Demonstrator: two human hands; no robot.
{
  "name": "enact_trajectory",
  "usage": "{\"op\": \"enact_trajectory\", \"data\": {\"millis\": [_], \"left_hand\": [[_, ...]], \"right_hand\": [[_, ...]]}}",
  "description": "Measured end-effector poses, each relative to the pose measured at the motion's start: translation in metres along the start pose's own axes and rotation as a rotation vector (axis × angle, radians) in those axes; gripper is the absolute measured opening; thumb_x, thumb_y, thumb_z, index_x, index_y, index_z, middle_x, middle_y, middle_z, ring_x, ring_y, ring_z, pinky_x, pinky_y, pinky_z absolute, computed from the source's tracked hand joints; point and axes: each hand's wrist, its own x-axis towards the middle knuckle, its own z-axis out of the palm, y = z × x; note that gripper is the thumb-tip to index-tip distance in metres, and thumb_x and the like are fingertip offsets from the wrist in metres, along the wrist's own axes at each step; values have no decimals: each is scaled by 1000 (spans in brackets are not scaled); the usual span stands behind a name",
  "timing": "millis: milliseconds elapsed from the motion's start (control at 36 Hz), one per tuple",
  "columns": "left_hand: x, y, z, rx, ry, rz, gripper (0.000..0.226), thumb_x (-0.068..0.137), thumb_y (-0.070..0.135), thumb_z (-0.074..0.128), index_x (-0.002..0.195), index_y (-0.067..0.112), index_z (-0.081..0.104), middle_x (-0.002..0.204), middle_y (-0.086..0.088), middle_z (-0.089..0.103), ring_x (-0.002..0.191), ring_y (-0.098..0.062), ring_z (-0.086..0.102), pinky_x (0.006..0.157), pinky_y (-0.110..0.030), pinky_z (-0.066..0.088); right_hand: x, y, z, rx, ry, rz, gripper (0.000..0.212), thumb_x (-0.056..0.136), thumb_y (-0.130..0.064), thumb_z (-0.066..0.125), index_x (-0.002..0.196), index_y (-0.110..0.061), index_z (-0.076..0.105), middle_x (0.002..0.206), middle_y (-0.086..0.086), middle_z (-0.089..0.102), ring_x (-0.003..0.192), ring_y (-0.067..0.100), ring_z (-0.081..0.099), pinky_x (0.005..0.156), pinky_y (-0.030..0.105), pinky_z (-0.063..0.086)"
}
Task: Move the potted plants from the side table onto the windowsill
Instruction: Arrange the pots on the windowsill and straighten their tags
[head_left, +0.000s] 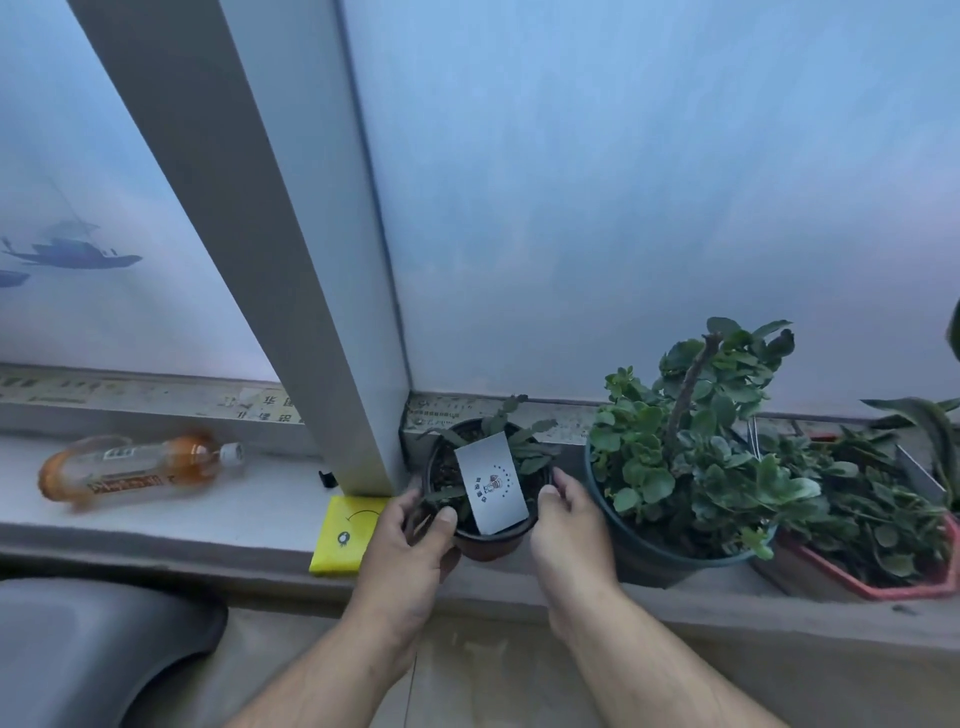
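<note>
Low in the middle of the frame, a small dark round plastic pot with a sparse green succulent (485, 499) sits on the pale stone windowsill (208, 512), tight against the foot of the grey window post (291, 270). Both bare hands are on it: the left hand (415, 545) wraps the pot's left side with the thumb hooked over the near rim, and the right hand (563, 525) presses the right side, fingers curled along the wall, so each grip is closed around the pot. A white printed card (492, 483) stands tilted in the soil between the two thumbs. Just left of the pot a flat yellow packet (345, 535) lies at the sill's front edge, touching the left hand's knuckles or nearly so. Farther left a clear plastic bottle of orange liquid (140, 470) lies on its side. To the right stand a large dark round pot with a bushy round-leaved plant (696, 447), and beyond it, at the right edge of the frame, a red angular planter of low green leaves (878, 519). Frosted bluish glass (649, 182) fills the upper frame, with boat silhouettes at the left. A grey rounded cushion-like shape (88, 649) occupies the lower left corner.
</note>
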Motion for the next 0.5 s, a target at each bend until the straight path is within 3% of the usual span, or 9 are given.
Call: {"op": "enact_trajectory", "data": {"millis": [56,139,222,361,417,500], "left_hand": [[1,0,2,-43,20,-17,27,99,6,56,123,18,56,114,3,70,98,-7,65,84,-29,54],[7,0,0,-75,64,-15,28,99,8,56,127,11,53,115,0,71,97,-8,66,84,-30,54],[10,1,0,-51,89,-2,24,101,12,55,124,7,53,118,-7,72,96,-9,68,83,-31,56],[9,1,2,-20,109,7,33,102,19,55,132,9,48,119,-1,70,92,1,66,86,-33,56],[5,2,2,-14,122,-25,43,101,26,57,139,15,43,123,0,68,103,-4,64,96,-40,54],[-2,3,1,92,151,-21,59,97,35,62,147,22,34,131,1,62,118,-15,59,106,-47,49]], "right_hand": [[1,5,4,20,8,5,41,107,-20,42,146,-26,52,143,-4,59,128,16,56,102,31,47],[-1,11,9,96,27,25,31,105,-13,45,129,-22,63,112,-6,73,100,10,68,81,25,53],[-5,15,12,152,30,47,23,102,-9,49,116,-20,64,99,-6,76,93,11,71,73,24,53],[-6,10,7,131,4,42,21,101,-8,51,108,-22,65,95,-7,76,87,8,70,70,21,52],[-7,8,4,133,-22,41,19,103,-9,52,105,-24,64,96,-9,74,84,1,66,64,16,47],[-10,10,0,102,-50,21,19,105,-19,53,122,-24,61,101,-14,65,85,-3,57,72,16,42]]}}
